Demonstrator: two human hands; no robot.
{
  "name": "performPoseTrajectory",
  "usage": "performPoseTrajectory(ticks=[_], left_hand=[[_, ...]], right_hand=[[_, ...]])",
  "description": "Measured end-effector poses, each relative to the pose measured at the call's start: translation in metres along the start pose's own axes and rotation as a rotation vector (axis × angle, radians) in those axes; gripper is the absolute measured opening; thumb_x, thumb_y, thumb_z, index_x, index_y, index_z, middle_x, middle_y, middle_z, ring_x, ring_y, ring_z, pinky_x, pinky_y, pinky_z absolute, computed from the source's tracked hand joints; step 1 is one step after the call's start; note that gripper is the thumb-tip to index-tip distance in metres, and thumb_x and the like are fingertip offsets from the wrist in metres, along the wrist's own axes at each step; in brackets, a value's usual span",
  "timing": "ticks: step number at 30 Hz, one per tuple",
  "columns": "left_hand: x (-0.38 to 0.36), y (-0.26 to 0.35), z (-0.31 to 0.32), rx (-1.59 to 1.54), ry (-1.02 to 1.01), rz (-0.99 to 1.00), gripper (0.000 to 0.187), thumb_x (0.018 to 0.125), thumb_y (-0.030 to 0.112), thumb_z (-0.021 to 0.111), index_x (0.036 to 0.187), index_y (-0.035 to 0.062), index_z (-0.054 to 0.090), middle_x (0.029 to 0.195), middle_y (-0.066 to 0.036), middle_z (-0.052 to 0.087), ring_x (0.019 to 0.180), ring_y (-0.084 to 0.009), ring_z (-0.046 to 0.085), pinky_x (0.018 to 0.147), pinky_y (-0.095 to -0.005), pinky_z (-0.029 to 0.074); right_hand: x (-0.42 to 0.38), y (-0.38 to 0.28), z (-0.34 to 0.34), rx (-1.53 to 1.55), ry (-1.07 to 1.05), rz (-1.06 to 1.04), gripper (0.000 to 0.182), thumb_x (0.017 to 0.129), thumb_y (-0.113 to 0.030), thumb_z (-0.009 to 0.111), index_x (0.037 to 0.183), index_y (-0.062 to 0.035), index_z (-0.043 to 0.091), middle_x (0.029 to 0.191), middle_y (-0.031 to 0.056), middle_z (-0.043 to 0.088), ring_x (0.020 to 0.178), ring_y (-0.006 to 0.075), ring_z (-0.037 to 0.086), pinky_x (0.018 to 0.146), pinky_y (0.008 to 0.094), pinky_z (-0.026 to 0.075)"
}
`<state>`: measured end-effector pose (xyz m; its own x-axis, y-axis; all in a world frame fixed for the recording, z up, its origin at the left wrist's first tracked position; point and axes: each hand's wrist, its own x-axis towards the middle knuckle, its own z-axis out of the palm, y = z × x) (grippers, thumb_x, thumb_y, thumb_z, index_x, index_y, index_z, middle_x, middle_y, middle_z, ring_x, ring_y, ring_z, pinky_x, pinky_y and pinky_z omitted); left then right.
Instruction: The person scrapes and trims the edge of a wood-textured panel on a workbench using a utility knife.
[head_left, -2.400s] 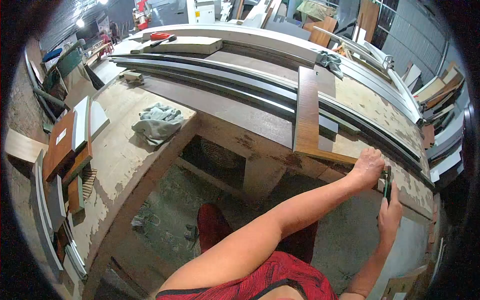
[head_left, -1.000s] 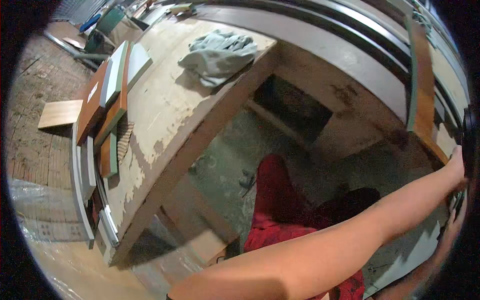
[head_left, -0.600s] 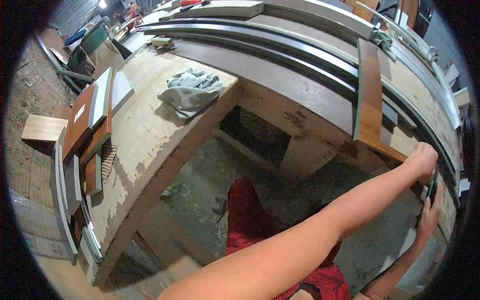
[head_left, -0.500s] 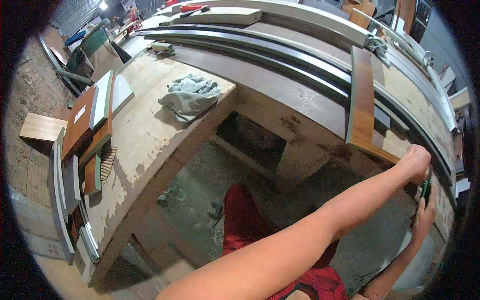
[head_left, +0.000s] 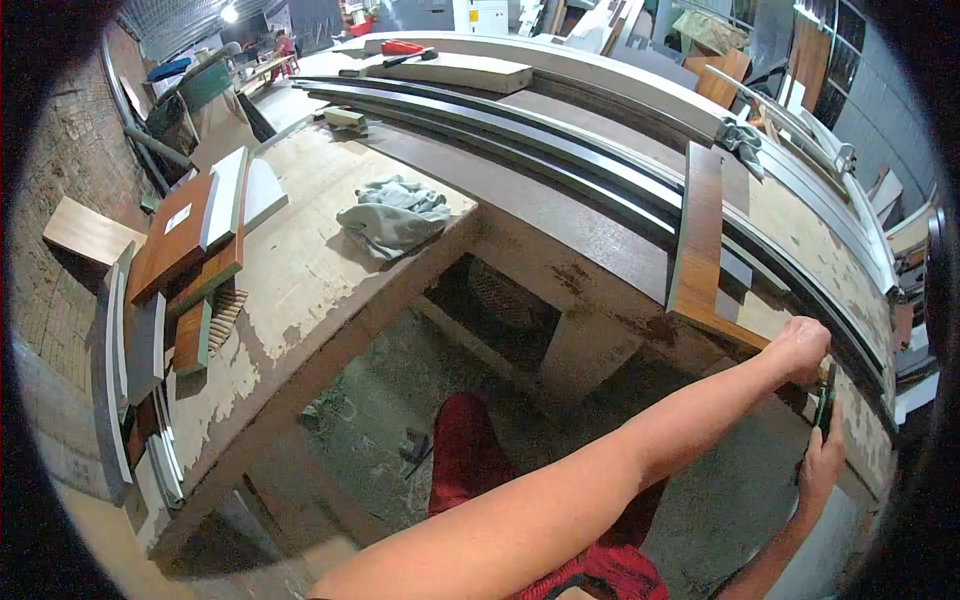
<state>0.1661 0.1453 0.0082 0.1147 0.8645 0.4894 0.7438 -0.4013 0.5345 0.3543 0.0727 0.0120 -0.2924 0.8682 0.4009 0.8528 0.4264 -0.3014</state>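
Observation:
My left hand (head_left: 802,347) is closed at the near right end of a narrow brown wooden strip (head_left: 735,331), its fingertips turned away from view. The strip runs along the bench edge and meets a wider brown wooden board (head_left: 702,225) at a corner. Just below, my right hand (head_left: 822,455) is closed around a slim green-and-black hand tool (head_left: 825,402), held upright close to the left fingers. What kind of tool it is cannot be made out. Dark metal profiles (head_left: 560,150) pass beneath the board.
A crumpled grey-green cloth (head_left: 393,215) lies on the worn bench (head_left: 300,265). Brown and white panel offcuts (head_left: 175,235) are piled at the left. A red-handled tool (head_left: 405,48) rests on a pale block at the back. Another rag (head_left: 740,142) lies at the back right.
The view has tilted up, so the bench and both hands sit lower and the hands slightly further left. Both hands keep their hold, with the tool turned slightly.

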Motion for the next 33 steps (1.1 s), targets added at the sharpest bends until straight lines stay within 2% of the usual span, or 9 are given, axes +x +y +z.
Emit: performPoseTrajectory(ticks=[3, 9, 15, 18, 21, 24, 27, 30, 33], left_hand=[[0.001, 0.0, -0.002, 0.007, -0.011, 0.016, 0.016, 0.058, 0.018, 0.075, 0.064, 0.0054, 0.068, 0.072, -0.017, 0.065, 0.077, -0.0339, 0.065, 0.071, -0.0412, 0.053], [0.0, 0.002, -0.004, 0.032, -0.023, -0.002, 0.015, 0.057, 0.018, 0.075, 0.063, 0.0057, 0.067, 0.072, -0.017, 0.065, 0.076, -0.0337, 0.065, 0.07, -0.0415, 0.052], [-0.003, 0.002, -0.008, 0.013, -0.012, -0.001, 0.01, 0.059, 0.014, 0.069, 0.064, 0.0057, 0.068, 0.073, -0.018, 0.065, 0.077, -0.0337, 0.065, 0.07, -0.0413, 0.052], [-0.004, 0.003, -0.009, 0.009, -0.01, -0.001, 0.01, 0.06, 0.015, 0.07, 0.064, 0.0059, 0.068, 0.073, -0.018, 0.065, 0.077, -0.0339, 0.065, 0.071, -0.0411, 0.052], [-0.002, 0.002, -0.007, 0.022, -0.029, 0.002, 0.01, 0.059, 0.015, 0.07, 0.065, 0.0062, 0.068, 0.073, -0.017, 0.065, 0.077, -0.0343, 0.065, 0.072, -0.0408, 0.052], [-0.003, 0.0, -0.004, 0.011, -0.006, 0.03, 0.01, 0.059, 0.015, 0.07, 0.066, 0.0064, 0.069, 0.073, -0.017, 0.065, 0.077, -0.0344, 0.065, 0.072, -0.0407, 0.052], [-0.004, 0.003, -0.009, 0.017, -0.022, 0.029, 0.01, 0.059, 0.014, 0.069, 0.066, 0.0066, 0.069, 0.073, -0.018, 0.065, 0.077, -0.0344, 0.065, 0.071, -0.041, 0.052], [-0.004, 0.001, -0.007, 0.02, -0.006, 0.028, 0.01, 0.058, 0.012, 0.068, 0.067, 0.0067, 0.069, 0.072, -0.017, 0.065, 0.076, -0.0345, 0.065, 0.069, -0.0416, 0.052], [-0.006, 0.002, -0.011, -0.003, -0.013, 0.028, 0.011, 0.056, 0.011, 0.068, 0.066, 0.0067, 0.068, 0.072, -0.017, 0.065, 0.075, -0.0344, 0.065, 0.069, -0.0421, 0.052]], right_hand=[[0.009, -0.016, -0.01, -0.052, -0.059, 0.079, 0.056, 0.083, -0.002, 0.048, 0.138, -0.0019, 0.038, 0.119, 0.0264, 0.056, 0.11, 0.0388, 0.054, 0.092, 0.0394, 0.04], [0.028, -0.003, -0.005, -0.058, -0.008, -0.089, 0.052, 0.085, -0.004, 0.047, 0.137, -0.0008, 0.039, 0.121, 0.0259, 0.055, 0.11, 0.0382, 0.054, 0.094, 0.0399, 0.039], [0.0, 0.01, -0.006, 0.02, -0.003, -0.115, 0.054, 0.084, -0.003, 0.045, 0.138, -0.0016, 0.037, 0.124, 0.0256, 0.053, 0.115, 0.0384, 0.052, 0.096, 0.0392, 0.039], [0.0, 0.002, -0.01, -0.06, -0.06, 0.0, 0.056, 0.083, -0.002, 0.045, 0.139, -0.0044, 0.037, 0.125, 0.0257, 0.052, 0.114, 0.0388, 0.052, 0.095, 0.0393, 0.039], [0.011, -0.011, -0.009, -0.016, -0.045, 0.022, 0.057, 0.083, -0.002, 0.045, 0.139, -0.0073, 0.037, 0.124, 0.026, 0.053, 0.112, 0.0395, 0.053, 0.093, 0.0394, 0.041], [0.023, 0.002, -0.005, 0.011, -0.056, -0.062, 0.058, 0.083, -0.002, 0.046, 0.14, -0.0082, 0.036, 0.123, 0.0264, 0.053, 0.111, 0.0397, 0.054, 0.092, 0.0392, 0.042], [0.017, -0.016, -0.011, -0.054, -0.129, 0.135, 0.057, 0.083, -0.002, 0.046, 0.139, -0.0057, 0.036, 0.123, 0.0265, 0.053, 0.111, 0.0388, 0.054, 0.093, 0.0389, 0.041], [0.0, 0.003, -0.004, 0.007, -0.004, -0.084, 0.056, 0.083, -0.002, 0.046, 0.138, -0.0041, 0.037, 0.121, 0.0264, 0.054, 0.111, 0.0378, 0.055, 0.093, 0.0385, 0.041], [-0.007, -0.018, -0.014, 0.056, -0.077, 0.106, 0.056, 0.08, -0.002, 0.045, 0.137, -0.0002, 0.04, 0.13, 0.0252, 0.049, 0.121, 0.0368, 0.046, 0.102, 0.037, 0.033]])
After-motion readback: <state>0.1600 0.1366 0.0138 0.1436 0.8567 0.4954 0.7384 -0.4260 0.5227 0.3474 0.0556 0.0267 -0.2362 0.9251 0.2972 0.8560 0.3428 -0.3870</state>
